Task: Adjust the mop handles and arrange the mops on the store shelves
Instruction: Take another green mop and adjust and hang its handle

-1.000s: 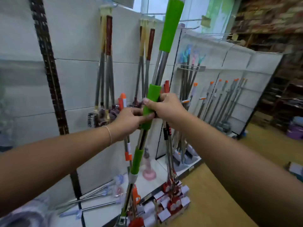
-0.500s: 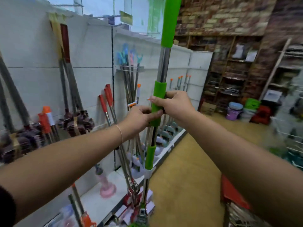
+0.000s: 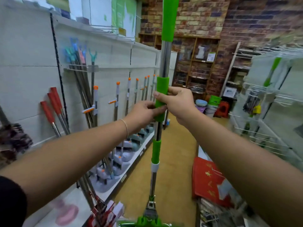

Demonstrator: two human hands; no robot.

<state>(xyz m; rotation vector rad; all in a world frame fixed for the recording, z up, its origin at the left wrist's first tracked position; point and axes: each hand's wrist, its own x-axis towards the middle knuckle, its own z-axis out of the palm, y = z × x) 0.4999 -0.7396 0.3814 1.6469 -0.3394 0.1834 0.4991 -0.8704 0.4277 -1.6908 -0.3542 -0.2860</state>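
A shop aisle — tan floor, brick wall at upper right, white shelves of mops along the left. At centre frame the green mop handle stands upright — left hand and right hand both curled round its middle green grip.
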